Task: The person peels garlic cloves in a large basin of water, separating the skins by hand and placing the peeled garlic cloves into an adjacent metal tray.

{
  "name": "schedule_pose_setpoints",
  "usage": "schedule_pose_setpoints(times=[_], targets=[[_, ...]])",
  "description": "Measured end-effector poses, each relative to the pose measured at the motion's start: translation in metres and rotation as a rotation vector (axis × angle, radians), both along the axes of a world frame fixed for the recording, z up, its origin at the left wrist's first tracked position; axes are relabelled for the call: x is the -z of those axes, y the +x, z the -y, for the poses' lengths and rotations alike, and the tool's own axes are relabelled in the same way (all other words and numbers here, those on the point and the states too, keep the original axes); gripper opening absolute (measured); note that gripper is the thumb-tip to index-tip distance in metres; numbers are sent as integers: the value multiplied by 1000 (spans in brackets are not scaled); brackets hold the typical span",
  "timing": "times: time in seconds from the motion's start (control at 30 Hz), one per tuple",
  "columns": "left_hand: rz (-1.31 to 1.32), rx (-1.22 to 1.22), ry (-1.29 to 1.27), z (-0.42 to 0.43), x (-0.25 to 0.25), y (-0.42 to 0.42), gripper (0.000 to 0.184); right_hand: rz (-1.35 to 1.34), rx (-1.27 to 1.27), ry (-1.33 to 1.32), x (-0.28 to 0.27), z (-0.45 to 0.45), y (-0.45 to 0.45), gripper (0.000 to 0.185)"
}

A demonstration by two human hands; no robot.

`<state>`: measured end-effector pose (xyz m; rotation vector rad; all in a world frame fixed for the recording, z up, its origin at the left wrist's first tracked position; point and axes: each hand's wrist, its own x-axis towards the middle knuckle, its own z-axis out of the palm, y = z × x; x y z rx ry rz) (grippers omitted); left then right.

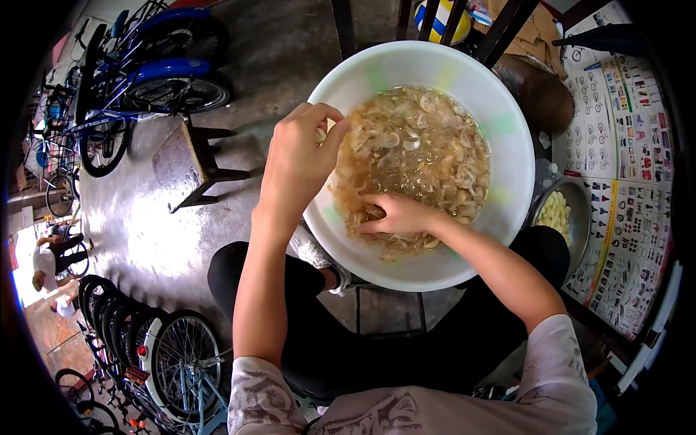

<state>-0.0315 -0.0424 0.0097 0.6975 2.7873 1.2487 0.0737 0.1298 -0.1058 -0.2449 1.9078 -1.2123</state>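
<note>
- Head view, counts: one white tub (510,170), one metal bowl (581,228), one low stool (177,163), one blue, white and yellow ball (440,23), two bare hands; the skins (428,119) and cloves (554,214) are too many and too overlapped to count.
- Left hand (301,148): raised over the tub's left rim, fingers curled in, thumb and forefinger pinching one small pale piece (321,135), partly hidden by the fingers.
- Right hand (395,215): dipped among the skins in the lower left part of the tub, thumb apart from the bent forefinger; its fingertips are under the surface, so whether they grip anything I cannot tell.
- Tub: in front of the person, between the knees, holding cloudy brownish water with papery skins floating throughout.
- Bowl: just right of the tub, with pale, smooth cloves heaped inside.
- Stool: left of the tub, well apart.
- Ball: beyond the tub's far rim, behind dark slats (429,20).
</note>
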Motion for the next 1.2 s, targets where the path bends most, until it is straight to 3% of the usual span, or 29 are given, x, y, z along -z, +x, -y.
schedule_pose_setpoints(times=[0.17, 0.4, 0.47, 0.5, 0.57, 0.67, 0.73, 0.8, 0.83, 0.87, 0.93, 0.97, 1.0, 1.07, 1.1, 1.17, 1.2], targets=[[20, -22, -3, 1, 0, -3, 21, -256, 83, 0, 12, 14, 15, 81], [51, -29, 8, 1, 3, -6, 21, -160, 343, -114, 17, 20, 24, 51], [53, -10, 8, 1, 2, -6, 21, 205, 403, -185, -8, 20, 14, 57], [55, -12, 9, 1, 1, -6, 21, 207, 402, -184, -5, 19, 12, 57], [59, -16, 4, 2, 1, -6, 21, 500, 484, -336, 2, 18, 10, 59], [56, -5, 6, 2, 3, -6, 21, 572, 616, -415, -19, 22, 7, 51], [66, -4, 11, 3, 5, -6, 21, 484, 544, -295, -42, 18, -3, 57], [75, -3, 18, 2, 5, -5, 21, 251, -214, 193, -49, 9, -24, 60], [85, -4, 7, 2, 3, -4, 21, -236, -197, 341, -43, 8, -2, 52], [92, -5, -3, 1, 2, -4, 21, -242, -196, 347, -42, -5, 2, 52], [97, -3, 4, 2, 2, -4, 21, -546, -377, 435, -59, -22, 3, 46], [106, -3, 8, 2, 3, -4, 21, -313, -258, 456, -79, -28, -3, 42], [101, -4, 12, 3, 3, -3, 21, -490, -159, 405, -61, -45, 0, 39], [77, 11, 23, 4, 4, -3, 21, -207, 149, 407, -69, -48, -27, 56], [72, 13, 26, 4, 3, -3, 21, -211, 151, 410, -61, -43, -29, 56], [80, 13, 15, 2, 2, -4, 21, -765, 402, 642, -17, -28, -32, 81], [76, 18, 15, 1, 1, -4, 21, -693, 362, 609, 5, -23, -36, 99]])
